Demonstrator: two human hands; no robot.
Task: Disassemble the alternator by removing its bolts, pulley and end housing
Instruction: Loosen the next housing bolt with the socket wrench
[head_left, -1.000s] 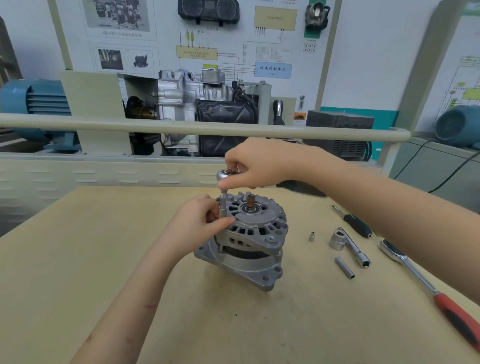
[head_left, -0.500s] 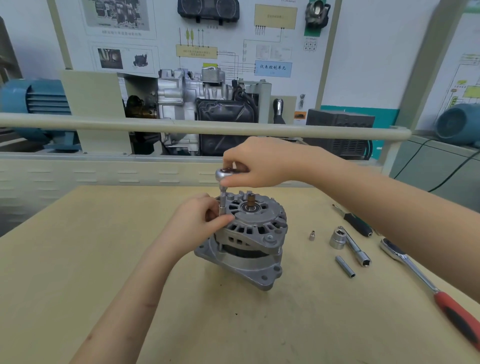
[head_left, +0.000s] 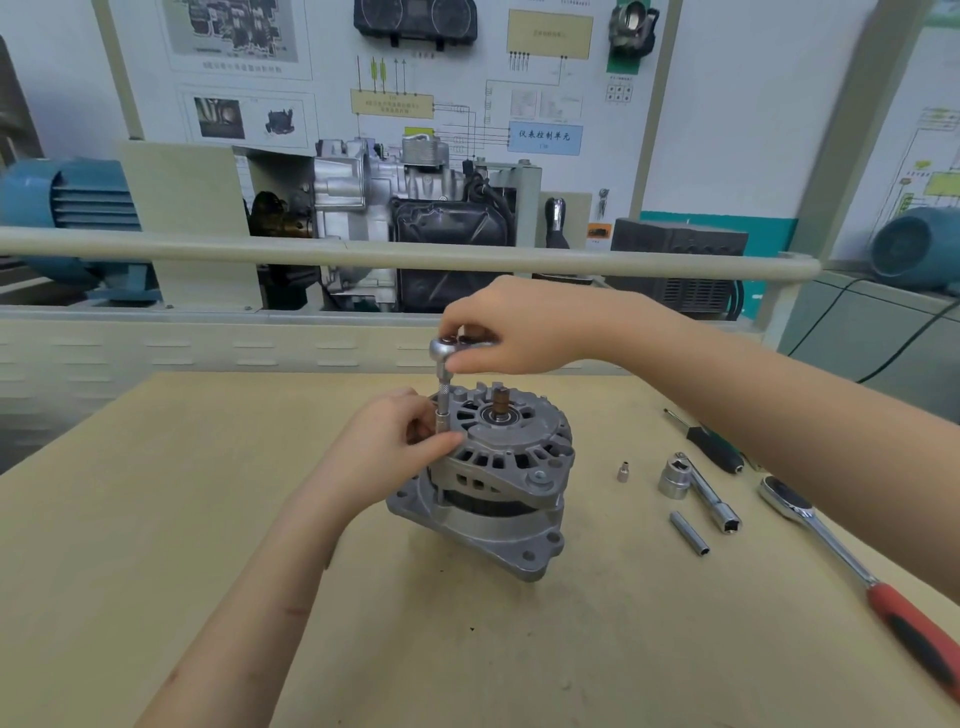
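Head cam: alternator (head_left: 493, 478) upright mid-bench (head_left: 156, 519). Left hand (head_left: 384, 452) fingers pinch socket extension (head_left: 443, 402) at housing edge; right hand (head_left: 524, 327) fingers curled round small ratchet (head_left: 445, 349) head.

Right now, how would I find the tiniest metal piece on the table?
Start at the alternator mid-table and look right. Before the tool cluster, a tiny socket stands alone, upright. It is far smaller than the chunky socket beside it.
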